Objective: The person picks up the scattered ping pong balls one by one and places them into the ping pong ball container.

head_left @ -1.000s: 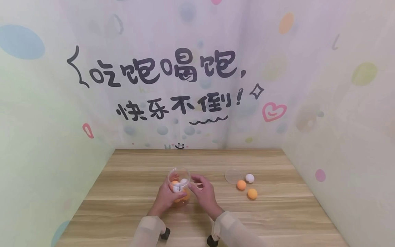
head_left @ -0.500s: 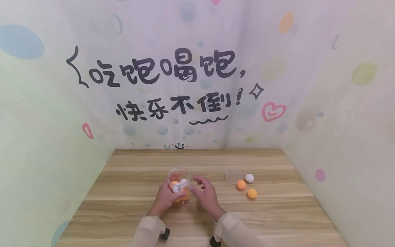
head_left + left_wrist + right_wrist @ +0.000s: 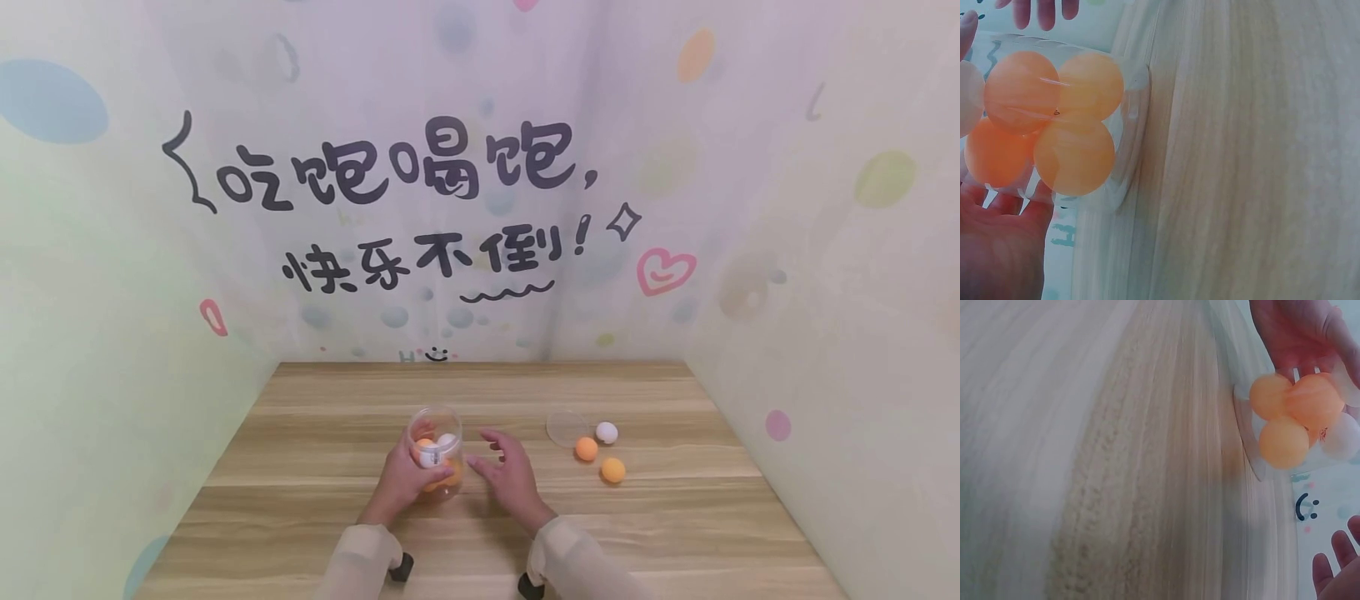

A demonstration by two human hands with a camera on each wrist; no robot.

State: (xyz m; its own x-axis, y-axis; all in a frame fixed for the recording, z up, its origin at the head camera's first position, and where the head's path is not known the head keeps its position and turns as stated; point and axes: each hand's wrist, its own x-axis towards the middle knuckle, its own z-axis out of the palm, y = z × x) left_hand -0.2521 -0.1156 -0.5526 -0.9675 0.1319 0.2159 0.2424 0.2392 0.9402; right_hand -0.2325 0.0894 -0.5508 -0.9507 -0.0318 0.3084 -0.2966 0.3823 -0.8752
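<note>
My left hand grips a clear plastic jar from its left side, thumb across the front. The jar stands upright with its top uncovered. Inside lie orange and white ping-pong balls; the left wrist view shows several orange balls pressed against the wall, and a white ball shows in the right wrist view. Just right of the jar is my right hand, apart from it, fingers loosely bent and holding nothing. Its fingertips appear beyond the jar in the left wrist view.
To the right on the wooden table lies a round clear lid. Beside it are a white ball, an orange ball and another orange ball. Printed wall coverings stand behind and on both sides.
My right hand has drawn away from the jar's side, moving a little to the right. The left hand, jar and loose balls stay in place.
</note>
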